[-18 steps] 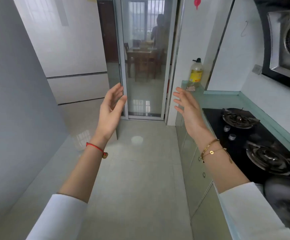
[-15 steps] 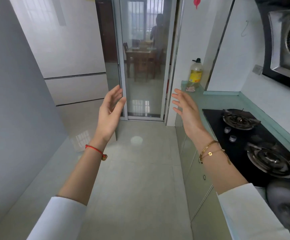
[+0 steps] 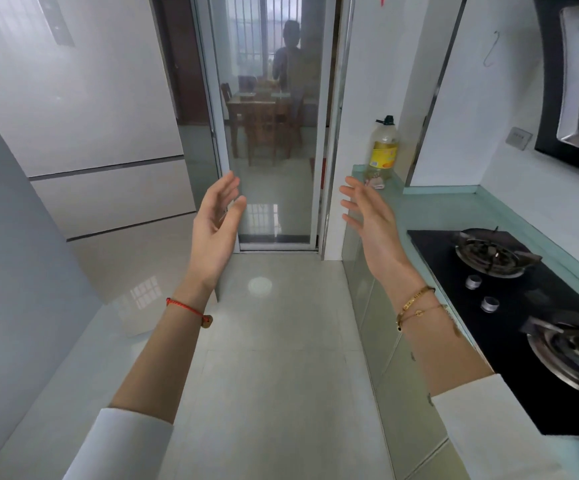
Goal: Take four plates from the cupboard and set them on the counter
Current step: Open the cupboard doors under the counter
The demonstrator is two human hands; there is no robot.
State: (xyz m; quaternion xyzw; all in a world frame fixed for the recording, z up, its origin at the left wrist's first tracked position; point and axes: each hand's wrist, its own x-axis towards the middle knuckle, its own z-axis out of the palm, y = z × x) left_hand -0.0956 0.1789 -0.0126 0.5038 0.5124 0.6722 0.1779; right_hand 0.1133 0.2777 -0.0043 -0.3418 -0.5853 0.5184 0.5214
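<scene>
Out in front of the chest, both hands are raised with nothing in them. The left hand (image 3: 217, 226) is held palm inward, fingers loosely spread and slightly curled; the right hand (image 3: 367, 216) faces it, fingers fanned apart. Neither touches anything, and the two are well apart from each other.

No plates are in view, and no cupboard stands open, so where the plates sit cannot be told. The pale green lower cabinet doors (image 3: 381, 327) below the right forearm are all closed, and what is behind them is hidden; judging by the task, a cupboard has yet to be opened.

Plates are likely to be stiff, breakable and smooth, and four stacked together should be fairly heavy. A sound hold would be both hands under opposite rims of the stack, thumbs on top, keeping it level.

The pale green glossy counter (image 3: 430, 209) runs along the right wall, with bare surface between the black glass gas hob (image 3: 495, 306) and a clear plastic oil bottle with a yellow label (image 3: 383, 150), which holds a little yellowish oil near its base. A frosted glass sliding door (image 3: 274, 133) closes the far end.
</scene>
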